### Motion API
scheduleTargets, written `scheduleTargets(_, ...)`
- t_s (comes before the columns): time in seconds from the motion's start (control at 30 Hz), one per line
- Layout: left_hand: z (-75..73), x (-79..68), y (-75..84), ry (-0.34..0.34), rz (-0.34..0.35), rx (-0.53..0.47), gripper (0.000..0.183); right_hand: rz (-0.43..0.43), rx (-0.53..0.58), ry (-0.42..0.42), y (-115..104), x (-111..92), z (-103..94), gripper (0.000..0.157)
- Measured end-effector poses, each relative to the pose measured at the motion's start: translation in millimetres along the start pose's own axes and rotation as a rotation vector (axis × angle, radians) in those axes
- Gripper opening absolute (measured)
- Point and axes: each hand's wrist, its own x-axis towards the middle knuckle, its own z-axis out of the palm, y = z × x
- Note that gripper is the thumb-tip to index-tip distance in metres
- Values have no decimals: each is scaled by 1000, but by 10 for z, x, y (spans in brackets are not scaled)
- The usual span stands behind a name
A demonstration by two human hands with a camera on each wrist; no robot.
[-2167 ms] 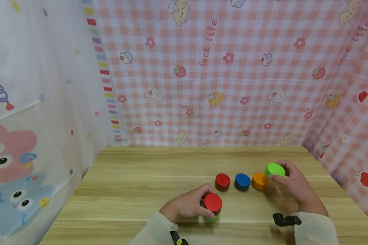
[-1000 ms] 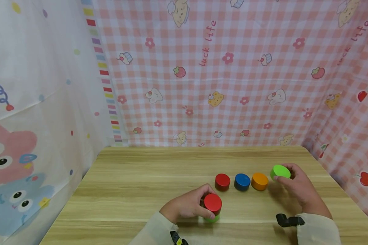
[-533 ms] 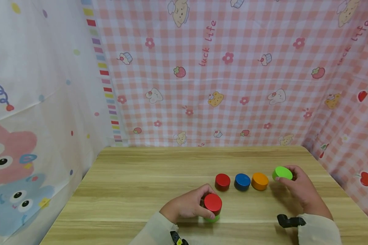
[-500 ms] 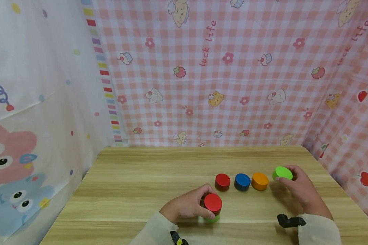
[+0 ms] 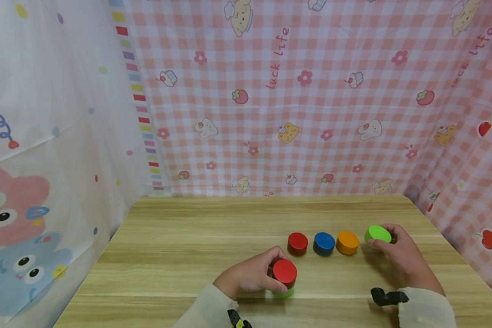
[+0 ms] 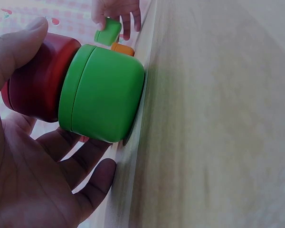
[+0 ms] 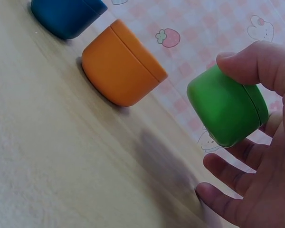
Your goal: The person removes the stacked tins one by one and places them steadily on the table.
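Note:
My left hand [image 5: 250,274] pinches a small red round tin [image 5: 284,272] with a lid, thumb at the near side and fingers behind. Directly beneath that tin, stacked against it, is a green lidded tin [image 6: 104,92] whose base is at the tabletop. My right hand [image 5: 407,257] pinches a second green tin [image 7: 225,107] between thumb and fingers, slightly tilted. In the right wrist view this tin hangs above the wood, a shadow below it. To its left stands an orange tin [image 5: 347,243], apart from it.
A blue tin [image 5: 324,243] and another red tin [image 5: 297,244] continue the row to the left of the orange one, with small gaps. The wooden table [image 5: 180,237] ends at a pink checked cloth [image 5: 246,150] behind and a white printed cloth [image 5: 86,150] at left.
My right hand has carried its green tin rightward, away from the orange tin, and lately a little lower. The left hand and the two stacked tins have stayed in place.

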Motion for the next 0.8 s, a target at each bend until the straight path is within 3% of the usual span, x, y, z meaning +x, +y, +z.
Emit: scheduleTargets(0.8, -2, -5, 2, 10, 11, 30, 48, 19, -79, -30, 102, 40, 56, 73)
